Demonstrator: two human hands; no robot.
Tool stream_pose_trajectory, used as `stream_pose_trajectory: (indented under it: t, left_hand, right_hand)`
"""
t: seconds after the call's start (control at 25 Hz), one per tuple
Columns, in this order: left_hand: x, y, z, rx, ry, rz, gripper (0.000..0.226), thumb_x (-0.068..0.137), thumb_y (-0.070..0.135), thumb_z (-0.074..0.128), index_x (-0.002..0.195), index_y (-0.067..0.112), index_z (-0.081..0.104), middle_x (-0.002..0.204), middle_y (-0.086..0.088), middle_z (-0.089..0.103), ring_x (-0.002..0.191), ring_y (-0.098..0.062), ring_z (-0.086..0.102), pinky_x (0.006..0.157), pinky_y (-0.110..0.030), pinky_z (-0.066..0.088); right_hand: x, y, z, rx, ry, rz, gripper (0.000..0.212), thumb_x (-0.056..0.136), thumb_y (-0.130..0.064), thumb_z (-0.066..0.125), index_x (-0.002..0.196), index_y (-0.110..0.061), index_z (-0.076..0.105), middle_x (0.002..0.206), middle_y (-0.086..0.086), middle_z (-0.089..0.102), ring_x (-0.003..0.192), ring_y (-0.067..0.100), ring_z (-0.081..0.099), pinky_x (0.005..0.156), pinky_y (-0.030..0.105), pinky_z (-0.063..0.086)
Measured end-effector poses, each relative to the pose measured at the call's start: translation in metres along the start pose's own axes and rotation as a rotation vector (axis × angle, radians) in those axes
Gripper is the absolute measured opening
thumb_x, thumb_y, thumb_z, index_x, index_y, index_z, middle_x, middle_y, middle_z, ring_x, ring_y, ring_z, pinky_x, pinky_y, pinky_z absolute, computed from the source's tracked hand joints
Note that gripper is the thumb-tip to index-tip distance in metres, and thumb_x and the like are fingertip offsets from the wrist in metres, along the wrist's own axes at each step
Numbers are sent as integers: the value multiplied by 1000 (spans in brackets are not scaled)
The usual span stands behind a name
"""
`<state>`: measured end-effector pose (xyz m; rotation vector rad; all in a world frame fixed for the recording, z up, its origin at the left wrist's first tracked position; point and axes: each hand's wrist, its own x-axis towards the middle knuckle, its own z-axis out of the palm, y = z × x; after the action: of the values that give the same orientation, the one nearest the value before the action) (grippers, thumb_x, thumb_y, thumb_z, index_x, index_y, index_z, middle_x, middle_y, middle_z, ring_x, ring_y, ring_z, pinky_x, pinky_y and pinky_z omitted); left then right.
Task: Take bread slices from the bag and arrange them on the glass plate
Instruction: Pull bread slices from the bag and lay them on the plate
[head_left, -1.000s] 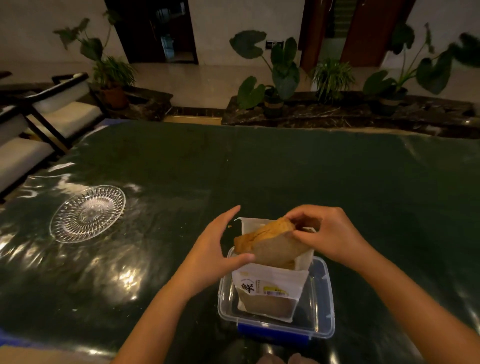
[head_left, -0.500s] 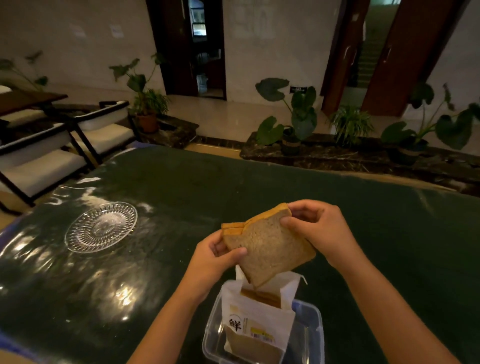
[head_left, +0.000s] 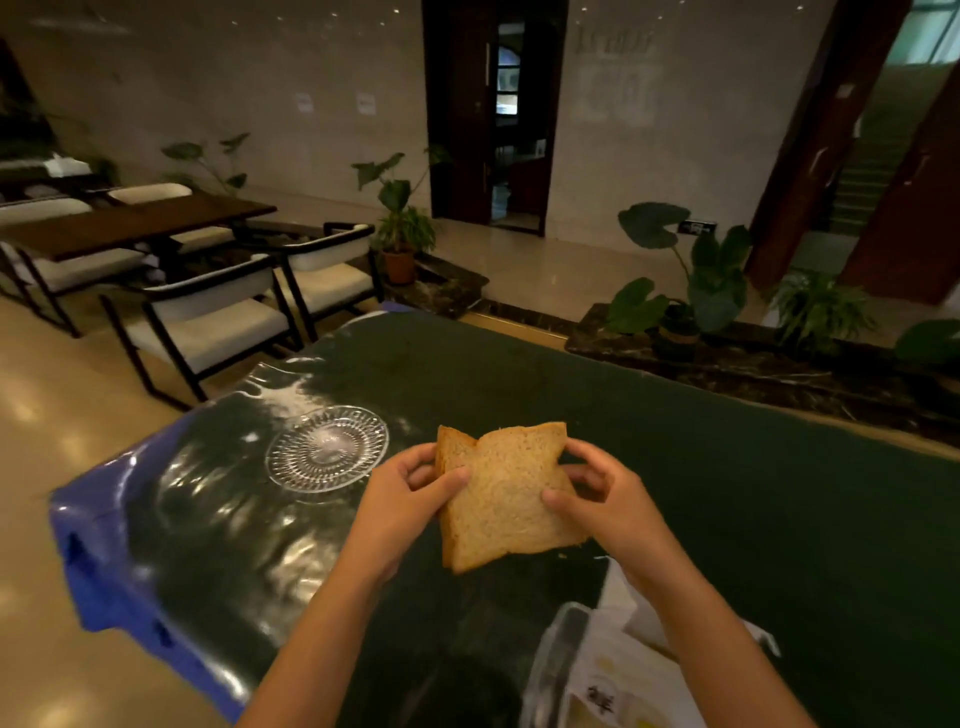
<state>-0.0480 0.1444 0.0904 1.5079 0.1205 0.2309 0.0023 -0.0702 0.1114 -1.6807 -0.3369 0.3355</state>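
Note:
A brown bread slice (head_left: 503, 493) is held above the dark green table, face toward me. A second crust edge shows behind its left side, so it may be two slices. My left hand (head_left: 405, 501) grips its left edge and my right hand (head_left: 602, 499) grips its right edge. The round ribbed glass plate (head_left: 327, 448) lies bare on the table just left of my left hand. The white bread bag (head_left: 618, 670) stands at the lower right inside a clear plastic container (head_left: 558, 660), partly hidden by my right forearm.
The table (head_left: 727, 493) has a glossy plastic cover and a blue corner at the left. Chairs (head_left: 218, 317) and another table stand on the floor to the left. Potted plants (head_left: 691, 280) line a ledge beyond the far edge.
The bread has come out of the bag and moved up and left toward the plate. My view has swung left, so the bag now sits at the lower right.

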Motion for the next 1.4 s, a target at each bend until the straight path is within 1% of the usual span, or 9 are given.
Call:
stream_pose_trajectory:
  t: [0.12, 0.32, 0.44, 0.56, 0.76, 0.96, 1.08, 1.24, 1.4]
  left_hand:
    - [-8, 2, -65, 98, 4, -20, 43, 78, 16, 70, 119, 23, 58, 97, 4, 71, 85, -9, 68, 62, -22, 56]
    - [-20, -7, -188, 219, -211, -178, 91, 76, 8, 71, 131, 56, 17, 115, 0, 48, 92, -18, 64, 64, -31, 58]
    - [-11, -4, -247, 210, -175, -210, 88, 76, 7, 71, 124, 62, 23, 115, -3, 47, 92, -22, 65, 67, -37, 59]
    - [6, -8, -284, 233, -161, -237, 85, 76, 7, 70, 130, 56, 27, 113, -5, 48, 97, -26, 63, 72, -44, 60]
    - [59, -31, -312, 261, -124, -256, 85, 72, 7, 74, 134, 46, 30, 110, 5, 52, 86, -12, 66, 61, -23, 57]
    - [116, -55, -320, 308, -65, -270, 71, 74, 5, 72, 134, 26, 40, 108, 12, 56, 80, 4, 66, 56, -13, 53]
    - [146, -63, -327, 288, -57, -297, 65, 75, 4, 71, 130, 29, 45, 111, 8, 58, 84, -5, 68, 60, -19, 56]
    - [187, -80, -337, 299, -91, -349, 59, 77, 3, 68, 120, 40, 50, 109, 6, 58, 88, -17, 69, 68, -31, 60]
    - [240, -110, -342, 340, -137, -406, 62, 78, 1, 66, 127, 32, 46, 106, 10, 57, 89, -12, 64, 61, -23, 57]
  right_hand:
    - [16, 4, 68, 47, 10, 1, 50, 73, -15, 73, 101, -51, 50, 99, -8, 69, 92, 8, 64, 66, 24, 53]
    - [45, 15, 186, 129, 41, 7, 48, 70, -18, 75, 105, -46, 56, 98, -7, 69, 92, 11, 65, 62, 24, 55]
    - [66, 21, 244, 181, 58, 23, 47, 69, -20, 76, 105, -44, 57, 105, -3, 66, 102, 17, 60, 78, 40, 56]
    - [83, 22, 279, 226, 68, 54, 48, 66, -24, 77, 102, -48, 56, 106, -4, 65, 101, 17, 61, 70, 34, 58]
    - [130, 33, 296, 237, 96, 77, 48, 68, -20, 76, 102, -47, 58, 105, -1, 65, 94, 12, 65, 58, 20, 54]
    - [190, 53, 296, 250, 63, 135, 45, 79, -10, 66, 103, -46, 54, 111, 1, 62, 103, 17, 60, 73, 33, 56]
    - [220, 61, 298, 256, 74, 174, 44, 82, -7, 62, 109, -40, 52, 113, 3, 60, 106, 20, 59, 82, 40, 55]
    - [254, 81, 303, 190, 117, 216, 47, 83, -7, 61, 115, -38, 48, 109, -8, 58, 100, 8, 57, 64, 21, 55]
    - [297, 108, 314, 98, 199, 265, 47, 83, -10, 61, 117, -39, 45, 107, -15, 55, 96, 0, 53, 56, 13, 50]
